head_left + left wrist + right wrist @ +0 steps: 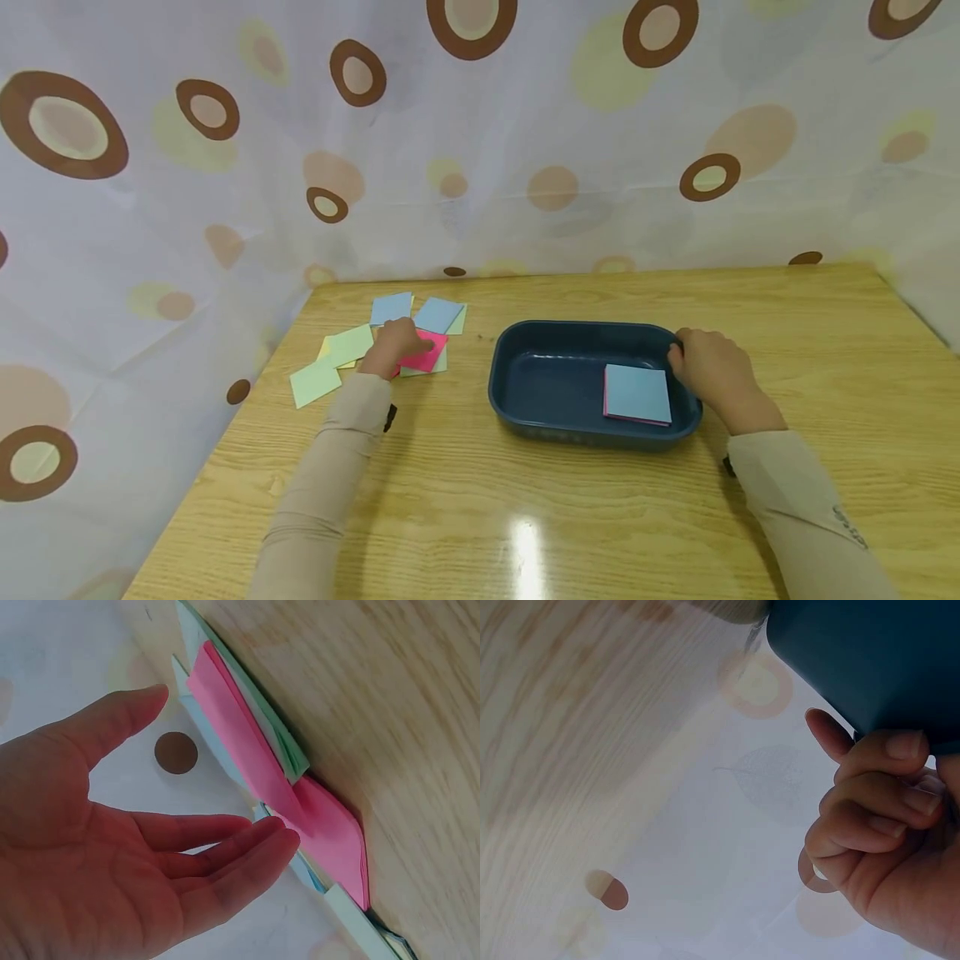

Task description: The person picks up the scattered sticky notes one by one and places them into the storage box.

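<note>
My left hand (396,346) is over the loose sticky notes at the left of the table. In the left wrist view its fingers are fairly straight, thumb apart, with the fingertips at the pink notes (240,742); whether they touch is unclear. Around it lie light blue notes (438,315) and pale green notes (315,382). My right hand (716,375) grips the right end of a dark blue rectangular dish (551,387), fingers curled at its rim. Inside the dish, on its right side, sits a stack of notes (637,393), light blue on top with pink below.
A wooden table (600,517) carries everything, the dish near its middle. Behind and to the left hangs a white curtain (487,225) with brown and pale spots, meeting the table's back edge.
</note>
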A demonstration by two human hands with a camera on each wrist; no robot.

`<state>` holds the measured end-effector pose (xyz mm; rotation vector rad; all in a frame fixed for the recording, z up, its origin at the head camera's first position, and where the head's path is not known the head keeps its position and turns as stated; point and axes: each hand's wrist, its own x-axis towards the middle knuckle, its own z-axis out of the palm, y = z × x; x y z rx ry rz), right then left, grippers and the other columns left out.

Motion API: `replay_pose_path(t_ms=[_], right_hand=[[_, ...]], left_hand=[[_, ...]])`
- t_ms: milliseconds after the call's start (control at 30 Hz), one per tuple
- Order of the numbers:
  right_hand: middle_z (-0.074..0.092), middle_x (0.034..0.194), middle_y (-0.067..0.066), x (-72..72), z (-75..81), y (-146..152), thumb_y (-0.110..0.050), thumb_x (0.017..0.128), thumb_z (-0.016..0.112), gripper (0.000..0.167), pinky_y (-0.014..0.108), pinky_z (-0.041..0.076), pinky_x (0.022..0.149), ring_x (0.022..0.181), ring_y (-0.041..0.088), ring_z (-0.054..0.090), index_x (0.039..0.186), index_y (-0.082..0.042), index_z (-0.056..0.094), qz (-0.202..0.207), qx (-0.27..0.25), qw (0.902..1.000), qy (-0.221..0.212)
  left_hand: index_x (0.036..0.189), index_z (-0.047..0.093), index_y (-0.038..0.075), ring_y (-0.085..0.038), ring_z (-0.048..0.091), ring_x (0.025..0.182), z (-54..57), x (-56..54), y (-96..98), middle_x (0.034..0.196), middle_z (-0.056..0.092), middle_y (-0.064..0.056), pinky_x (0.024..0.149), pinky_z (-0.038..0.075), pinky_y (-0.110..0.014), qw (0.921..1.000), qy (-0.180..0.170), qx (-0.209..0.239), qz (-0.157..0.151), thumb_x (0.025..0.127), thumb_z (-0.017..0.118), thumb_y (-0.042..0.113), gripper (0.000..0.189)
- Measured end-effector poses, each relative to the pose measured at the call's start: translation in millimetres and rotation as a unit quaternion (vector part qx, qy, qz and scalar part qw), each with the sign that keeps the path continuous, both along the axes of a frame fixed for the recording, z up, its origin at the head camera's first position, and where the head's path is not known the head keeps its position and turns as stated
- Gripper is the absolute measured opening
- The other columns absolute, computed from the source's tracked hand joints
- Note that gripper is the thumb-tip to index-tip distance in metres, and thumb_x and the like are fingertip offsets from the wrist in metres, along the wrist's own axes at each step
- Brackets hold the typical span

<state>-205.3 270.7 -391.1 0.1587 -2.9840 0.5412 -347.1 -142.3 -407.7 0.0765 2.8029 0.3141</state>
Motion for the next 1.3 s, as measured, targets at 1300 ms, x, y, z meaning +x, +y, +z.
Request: replay_pose_path(t_ms=[1300], right_hand=[[0.059, 0.073, 0.019, 1.6, 3.0, -1.8, -0.006, 0.094, 0.049, 0.027, 0.039, 0.043, 0.049, 0.057, 0.026, 0.052, 0.107, 0.017, 0.057, -0.01, -0.003, 0.9998, -0.016]], left_hand=[[0.08, 0.058, 0.002, -0.036, 0.057, 0.095, 54.0, 43.9, 43.8, 0.088, 0.062, -0.014, 0.099, 0.032, -0.052, 0.9944, 0.081, -0.036, -0.058, 0.084, 0.068, 0.034, 0.033]])
